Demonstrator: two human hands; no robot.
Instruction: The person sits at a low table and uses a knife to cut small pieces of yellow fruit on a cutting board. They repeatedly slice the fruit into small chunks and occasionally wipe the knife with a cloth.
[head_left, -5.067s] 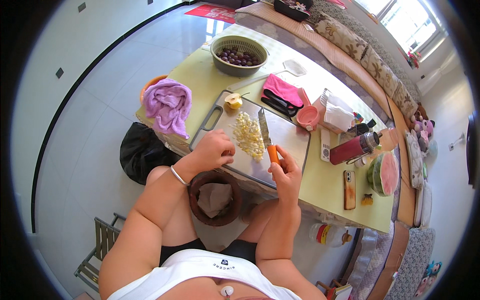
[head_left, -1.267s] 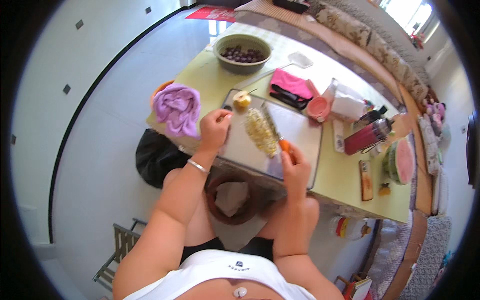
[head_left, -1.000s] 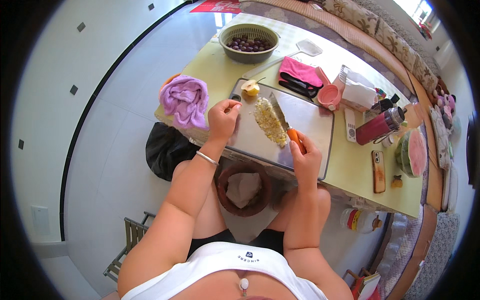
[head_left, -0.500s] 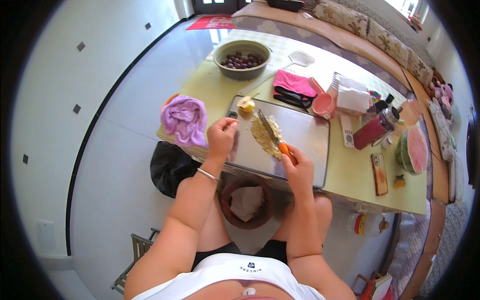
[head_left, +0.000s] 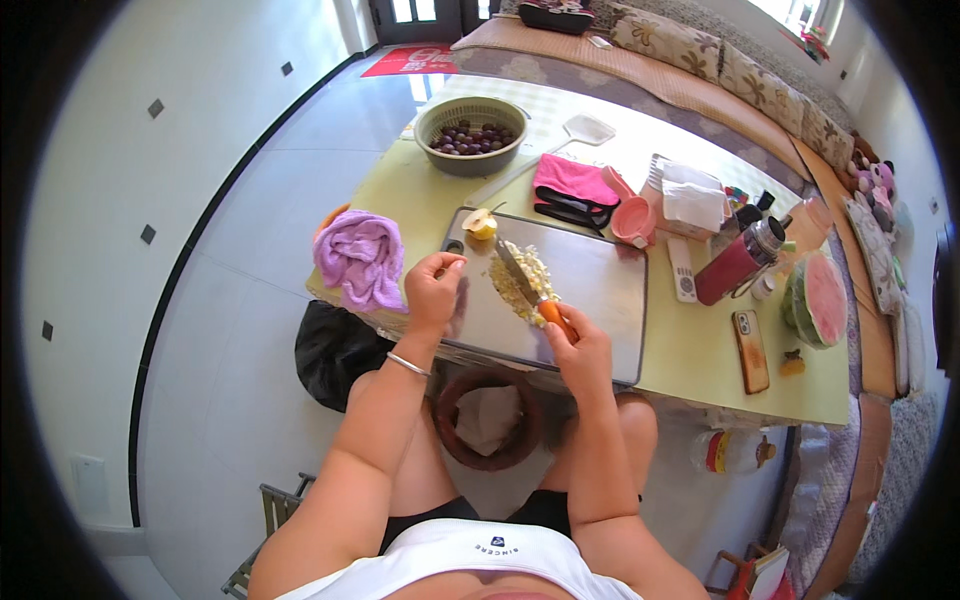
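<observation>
My right hand (head_left: 585, 358) grips the orange handle of a knife (head_left: 517, 272). Its blade lies over a heap of finely chopped pale yellow pieces (head_left: 533, 264) on a metal cutting board (head_left: 590, 287). Over the board's left edge, my left hand (head_left: 434, 292) is closed, thumb and fingers drawn together. Whether anything is between them is hidden. A cut yellow fruit (head_left: 480, 224), pale inside and with a stem, sits near the board's far left corner, beyond both hands.
A basin of dark round fruit (head_left: 430, 150) stands at the far left. Left of the board lies a purple cloth (head_left: 358, 262). A thermos (head_left: 740, 262), phone (head_left: 750, 352) and cut watermelon (head_left: 815, 300) are at the right. Below, between my legs, stands a lined bin (head_left: 487, 420).
The whole view has shifted slightly, with things now a little lower and further left. Hands, knife and chopped heap keep nearly the same places relative to the board.
</observation>
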